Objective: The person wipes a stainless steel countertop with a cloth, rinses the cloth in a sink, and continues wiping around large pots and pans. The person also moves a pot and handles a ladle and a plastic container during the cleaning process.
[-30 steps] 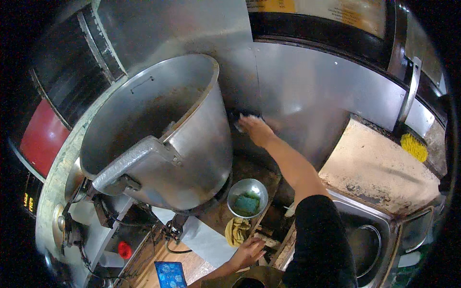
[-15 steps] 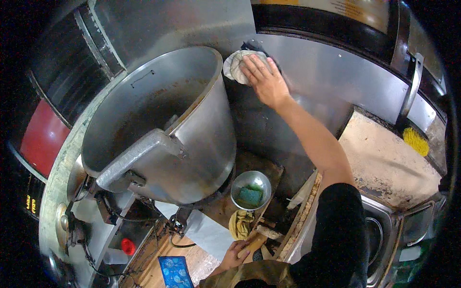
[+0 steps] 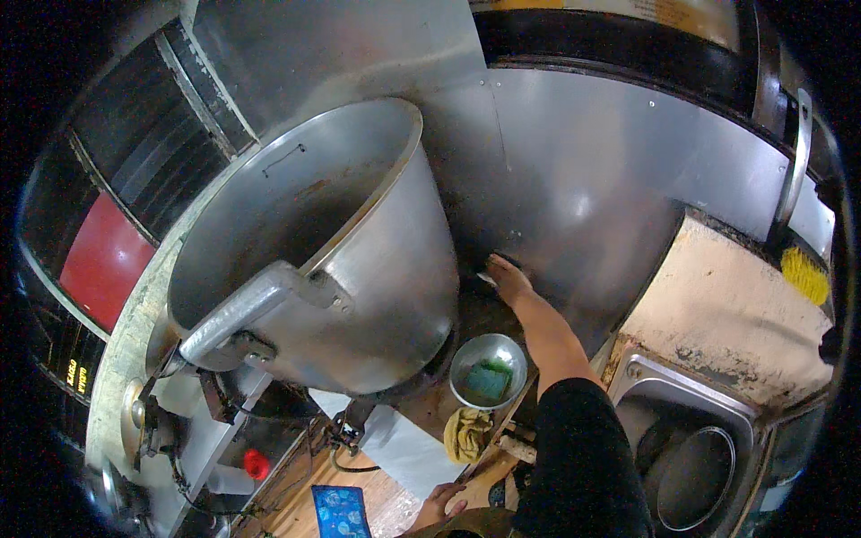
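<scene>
My right hand (image 3: 509, 278) is low against the steel wall panel (image 3: 574, 170), just right of the big pot. It presses a pale cloth (image 3: 485, 279) there, with only a sliver showing beside the fingers. The large metal pot (image 3: 386, 287) has a thick handle (image 3: 247, 309) facing me, and brownish residue marks its inside. My left hand (image 3: 438, 507) rests low by the wooden surface, fingers extended and holding nothing visible; part of it is cut off by my clothing. Between my hands stand a metal bowl (image 3: 513, 354) with a green sponge (image 3: 487, 382) in it and a crumpled yellowish cloth (image 3: 467, 435).
At the right is a metal sink (image 3: 735, 408) with a round pan (image 3: 695, 480) in it, below a stained cream-coloured panel (image 3: 717, 296). A yellow-bristled brush (image 3: 804, 275) hangs beyond it. A blue patterned packet (image 3: 341, 511) and a red cap (image 3: 256, 464) lie at lower left.
My right hand has slid down the wall with the cloth, from beside the pot's rim to near the pot's lower side. My left hand stays low. The whole view has shifted slightly.
</scene>
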Tool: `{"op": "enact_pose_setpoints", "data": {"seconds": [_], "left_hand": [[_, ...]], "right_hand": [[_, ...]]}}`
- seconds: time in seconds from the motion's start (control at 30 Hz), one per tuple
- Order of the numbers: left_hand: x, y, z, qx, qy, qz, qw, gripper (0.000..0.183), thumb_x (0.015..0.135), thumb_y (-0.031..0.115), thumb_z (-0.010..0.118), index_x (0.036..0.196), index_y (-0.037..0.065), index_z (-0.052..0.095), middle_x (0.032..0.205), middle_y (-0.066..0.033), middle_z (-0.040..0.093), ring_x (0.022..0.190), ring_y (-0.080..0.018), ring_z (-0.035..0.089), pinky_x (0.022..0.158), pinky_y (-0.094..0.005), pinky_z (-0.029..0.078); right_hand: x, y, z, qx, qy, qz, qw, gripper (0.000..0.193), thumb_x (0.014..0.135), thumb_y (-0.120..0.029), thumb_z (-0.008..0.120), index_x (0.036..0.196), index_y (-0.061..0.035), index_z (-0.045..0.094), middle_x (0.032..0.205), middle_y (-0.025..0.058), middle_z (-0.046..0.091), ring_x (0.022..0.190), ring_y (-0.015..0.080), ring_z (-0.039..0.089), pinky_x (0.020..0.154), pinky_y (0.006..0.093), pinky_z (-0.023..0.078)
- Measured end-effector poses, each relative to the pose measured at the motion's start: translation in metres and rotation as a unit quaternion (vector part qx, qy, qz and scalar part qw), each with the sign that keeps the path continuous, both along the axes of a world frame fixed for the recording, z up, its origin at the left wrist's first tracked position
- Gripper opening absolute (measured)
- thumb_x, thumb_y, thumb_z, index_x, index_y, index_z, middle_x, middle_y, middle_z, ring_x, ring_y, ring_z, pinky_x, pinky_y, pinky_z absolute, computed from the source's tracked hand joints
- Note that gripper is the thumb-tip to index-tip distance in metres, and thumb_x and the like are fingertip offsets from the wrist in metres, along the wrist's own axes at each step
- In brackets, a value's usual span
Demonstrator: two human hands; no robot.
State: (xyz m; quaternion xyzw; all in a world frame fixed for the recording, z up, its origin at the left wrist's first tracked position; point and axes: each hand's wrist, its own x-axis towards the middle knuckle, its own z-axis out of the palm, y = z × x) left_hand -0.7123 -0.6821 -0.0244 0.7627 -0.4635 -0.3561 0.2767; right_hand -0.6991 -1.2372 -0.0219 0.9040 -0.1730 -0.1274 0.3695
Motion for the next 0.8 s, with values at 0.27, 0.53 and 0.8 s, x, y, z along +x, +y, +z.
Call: {"op": "enact_pose_setpoints", "data": {"seconds": [0.27,0.53,0.8], "left_hand": [[0.010,0.042,-0.036,-0.051,-0.025,-0.001,0.998,0.037,0.088,0.028,0.063,0.119,0.008,0.060,0.118,-0.0204,0.055,0.101,-0.0364,0.059,0.088,-0.0431,0.049],[0.015,0.010,-0.041,-0.066,0.022,-0.030,0.997,0.034,0.091,0.025,0.061,0.118,0.004,0.060,0.117,-0.0226,0.056,0.107,-0.0389,0.057,0.091,-0.0439,0.048],[0.007,0.019,-0.028,-0.043,-0.007,-0.005,0.999,0.033,0.090,0.024,0.063,0.117,0.005,0.061,0.116,-0.0235,0.056,0.107,-0.0388,0.057,0.091,-0.0440,0.048]], "right_hand": [[-0.112,0.015,0.094,0.112,-0.321,0.000,0.940,0.047,0.090,-0.019,0.049,0.134,-0.0052,0.047,0.134,0.0057,0.053,0.127,0.0217,0.044,0.114,0.0364,0.028],[-0.123,0.041,0.222,-0.135,-0.376,0.029,0.916,0.055,0.089,-0.021,0.046,0.142,-0.0091,0.041,0.153,0.0046,0.032,0.140,0.0217,0.030,0.116,0.0417,0.021],[-0.072,-0.002,-0.018,-0.122,-0.113,0.002,0.986,0.051,0.092,-0.025,0.045,0.142,-0.0137,0.041,0.148,-0.0021,0.040,0.140,0.0203,0.028,0.118,0.0346,0.016]]}}
